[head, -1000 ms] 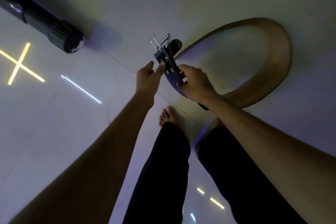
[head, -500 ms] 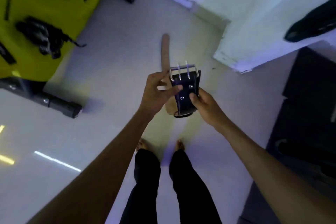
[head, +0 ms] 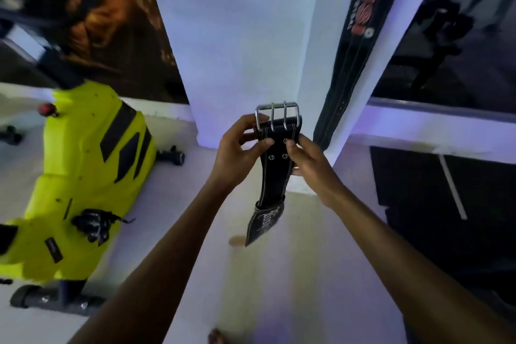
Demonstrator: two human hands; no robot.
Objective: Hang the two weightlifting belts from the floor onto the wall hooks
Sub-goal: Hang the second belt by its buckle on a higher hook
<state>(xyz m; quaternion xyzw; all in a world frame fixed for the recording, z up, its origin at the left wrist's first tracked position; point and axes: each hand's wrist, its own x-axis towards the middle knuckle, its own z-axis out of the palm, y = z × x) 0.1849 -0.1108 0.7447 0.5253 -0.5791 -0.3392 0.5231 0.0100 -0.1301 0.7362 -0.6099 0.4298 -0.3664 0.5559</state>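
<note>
A black leather weightlifting belt (head: 272, 176) with a two-prong steel buckle (head: 277, 114) hangs upright in front of me, held by both hands. My left hand (head: 240, 151) pinches its left edge just below the buckle. My right hand (head: 307, 159) grips its right edge. The belt's lower end dangles toward the floor. Behind it rises a white pillar (head: 237, 36). A second black belt (head: 351, 45) with red lettering hangs flat on the pillar's right face. No hook is visible.
A bright yellow machine (head: 83, 176) on a dark base stands on the floor to the left, with a poster (head: 97, 8) on the wall above it. Dark mats (head: 446, 204) and gym equipment lie to the right. My bare toes (head: 217, 336) show at the bottom.
The belt has come up off the floor and is now held buckle-up in front of the pillar. My view has swung from the floor up to the wall.
</note>
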